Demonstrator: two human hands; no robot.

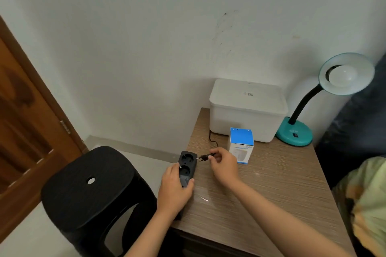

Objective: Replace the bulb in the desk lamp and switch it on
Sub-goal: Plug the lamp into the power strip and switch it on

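- The left hand (174, 189) is gripping the near end of a black power strip (187, 168) at the left edge of the wooden worktop (271, 190); the fingers are closing around the sides of the strip, and the thumb is lying close to its switch.
- The right hand (223, 165) is pinching a black plug (205, 157) between thumb and fingertips, so this grip is closed on the plug.
- The two metal pins of the plug are pointing to the far socket of the strip and are staying just beside it, not yet inside.
- A thin black cable (212, 139) is running from the plug along the worktop toward the back and is going behind a white lidded box (248, 108).
- The desk lamp (325, 98) is standing at the far right corner of the worktop, just beside the white box; it has a teal base, a black bendable neck and a round shade facing the camera.
- A white bulb (342, 76) is sitting in the shade, and it is not shining.
- A small blue and white carton (241, 145) is standing upright in front of the white box, near the right hand.
- A black plastic stool (92, 188) is standing on the floor, left of the worktop.
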